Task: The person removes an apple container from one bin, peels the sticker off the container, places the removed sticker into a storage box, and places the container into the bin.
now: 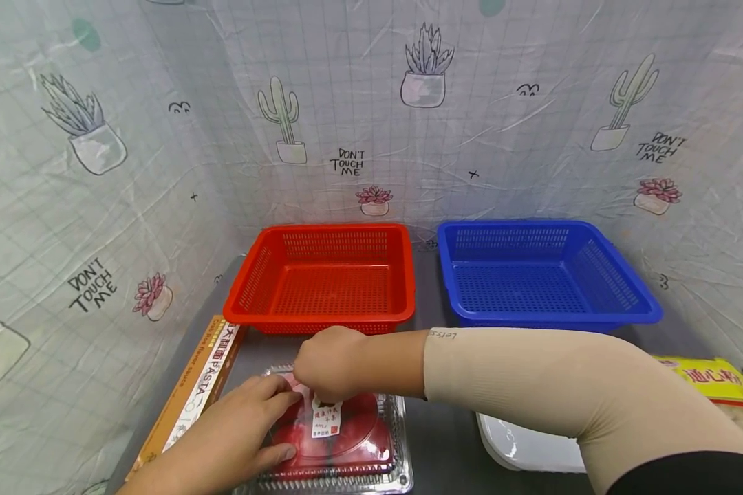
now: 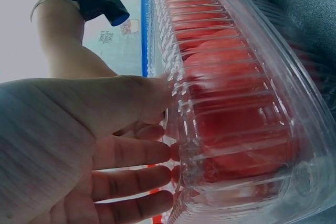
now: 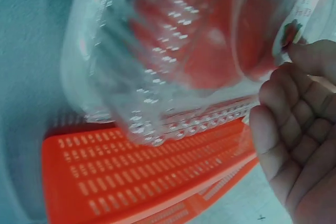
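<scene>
Here the dark grey bench [image 1: 439, 440] is enclosed by a wrinkled plastic curtain printed with cactus drawings [image 1: 347, 137]. At its near edge lies a clear ribbed plastic clamshell box of red fruit [image 1: 347, 440]. The left hand [image 1: 241, 426] rests on the lid with flat fingers; the right hand [image 1: 331, 364] seems to pinch the box's far edge. Behind it stand a red perforated plastic basket [image 1: 325, 278] and a blue perforated plastic basket [image 1: 541, 275].
</scene>
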The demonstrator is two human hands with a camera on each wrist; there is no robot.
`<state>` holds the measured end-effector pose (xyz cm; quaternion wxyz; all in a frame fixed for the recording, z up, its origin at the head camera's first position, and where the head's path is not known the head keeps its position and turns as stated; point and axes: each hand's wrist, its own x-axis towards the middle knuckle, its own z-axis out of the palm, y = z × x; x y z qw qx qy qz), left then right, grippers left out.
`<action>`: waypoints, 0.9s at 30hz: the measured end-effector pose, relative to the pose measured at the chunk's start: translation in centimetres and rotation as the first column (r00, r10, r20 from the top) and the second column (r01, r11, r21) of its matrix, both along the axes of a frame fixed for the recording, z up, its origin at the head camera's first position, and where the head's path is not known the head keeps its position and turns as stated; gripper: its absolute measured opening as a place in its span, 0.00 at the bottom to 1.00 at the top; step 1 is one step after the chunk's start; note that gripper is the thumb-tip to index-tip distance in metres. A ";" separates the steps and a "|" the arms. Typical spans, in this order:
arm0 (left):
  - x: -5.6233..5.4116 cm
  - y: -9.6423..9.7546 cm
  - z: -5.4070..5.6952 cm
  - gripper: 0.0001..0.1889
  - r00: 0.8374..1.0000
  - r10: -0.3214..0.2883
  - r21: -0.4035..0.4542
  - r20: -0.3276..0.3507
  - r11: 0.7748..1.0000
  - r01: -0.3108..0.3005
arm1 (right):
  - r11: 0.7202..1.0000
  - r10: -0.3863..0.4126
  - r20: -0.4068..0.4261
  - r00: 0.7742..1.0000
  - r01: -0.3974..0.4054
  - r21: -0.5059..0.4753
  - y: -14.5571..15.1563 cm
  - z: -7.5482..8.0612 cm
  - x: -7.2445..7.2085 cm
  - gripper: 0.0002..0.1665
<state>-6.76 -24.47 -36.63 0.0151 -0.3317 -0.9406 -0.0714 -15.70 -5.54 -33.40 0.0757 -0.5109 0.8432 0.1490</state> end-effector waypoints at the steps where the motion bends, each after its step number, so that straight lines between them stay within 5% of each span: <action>1: 0.0 0.0 0.0 0.31 1.000 -0.004 0.004 -0.002 1.000 0.004 | 1.000 -0.017 0.007 1.000 0.017 -0.004 -0.1 0.0 0.1 0.05; 9: 0.0 0.0 0.0 0.31 1.000 -0.005 0.007 0.000 1.000 0.005 | 0.997 -0.076 0.021 0.997 0.076 0.012 -0.6 -0.1 0.2 0.07; 18: 0.1 0.1 -0.1 0.33 1.000 -0.002 0.007 -0.007 1.000 0.002 | 0.992 0.069 -0.065 0.995 -0.062 0.107 -0.7 -0.4 0.1 0.07; 27: 0.0 0.0 -0.2 0.34 1.000 0.007 0.008 -0.010 1.000 -0.006 | 0.984 0.135 -0.112 0.985 -0.120 0.128 -0.6 -0.8 -0.1 0.08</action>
